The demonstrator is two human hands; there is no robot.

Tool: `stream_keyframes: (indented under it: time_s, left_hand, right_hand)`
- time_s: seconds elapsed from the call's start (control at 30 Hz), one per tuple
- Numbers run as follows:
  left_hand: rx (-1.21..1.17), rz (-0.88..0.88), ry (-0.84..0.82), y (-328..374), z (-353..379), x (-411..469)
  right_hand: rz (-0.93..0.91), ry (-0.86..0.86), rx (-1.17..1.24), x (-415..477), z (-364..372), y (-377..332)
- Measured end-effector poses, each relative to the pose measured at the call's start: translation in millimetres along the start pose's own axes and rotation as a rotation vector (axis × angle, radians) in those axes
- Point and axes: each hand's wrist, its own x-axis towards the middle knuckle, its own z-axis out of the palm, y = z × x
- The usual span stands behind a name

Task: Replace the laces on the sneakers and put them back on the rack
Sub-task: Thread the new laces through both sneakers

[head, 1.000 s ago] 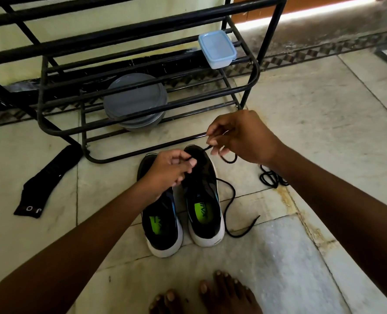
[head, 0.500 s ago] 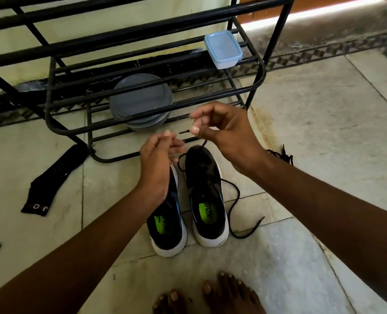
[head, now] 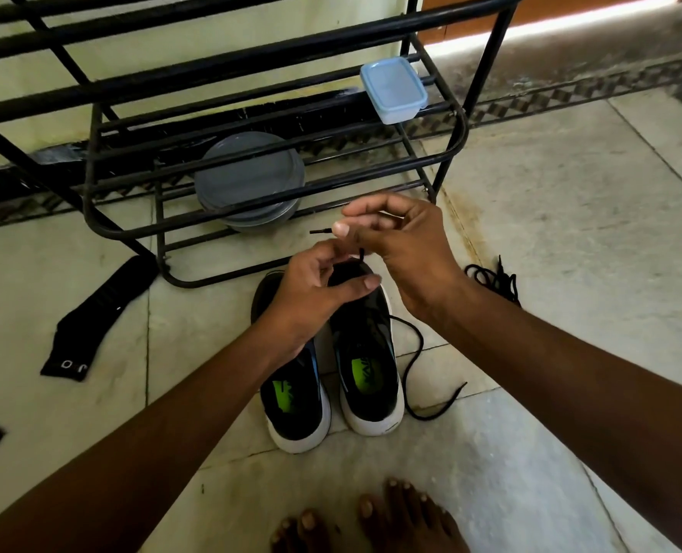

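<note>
- Compared with half a second ago, my right hand has lifted a little and now shows the lace tip poking out leftward from its pinch; my left hand has closed in beneath it over the shoe toes.
- Right hand: thumb and forefinger pressed together on the black lace just behind its stiff tip, remaining fingers curled loosely above.
- Left hand: fingers bunched near a short upright stretch of the same lace, thumb extended rightward across the toe of the right sneaker; whether those fingers actually grip the lace I cannot tell.
- Lace: it runs from the hands down the outer side of the right sneaker, loops over the floor tiles, and ends in a free tip beside the heel.
- Left sneaker: stands just beside its partner, heels toward me, green insole prints visible in both; its toe is hidden under my left hand.
- Shoe rack: black metal, directly beyond the toes, bearing stacked grey plates on the lowest shelf and a lidded blue plastic container one shelf higher.
- Spare black lace bundle: lies on the tiles right of my right wrist.
- Black sock: flat on the floor to the left of the rack.
- My bare toes: at the bottom edge.
</note>
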Motion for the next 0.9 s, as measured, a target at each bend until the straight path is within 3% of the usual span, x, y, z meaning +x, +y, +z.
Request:
stream_keyframes:
  time_s: [0.27, 0.43, 0.67, 0.9]
  left_hand:
    - [-0.09, 0.013, 0.029, -1, -8, -1]
    - [-0.078, 0.012, 0.057, -5, -26, 4]
    - [0.259, 0.05, 0.004, -23, -38, 3]
    - [0.636, -0.019, -0.034, -56, -36, 7]
  right_hand:
    - [-0.034, 0.058, -0.073, 2, -9, 1]
    - [0.095, 0.116, 0.041, -4, -12, 11]
    - [0.331, 0.234, 0.005, -6, -26, 46]
    - [0.401, 0.304, -0.191, -24, -45, 80]
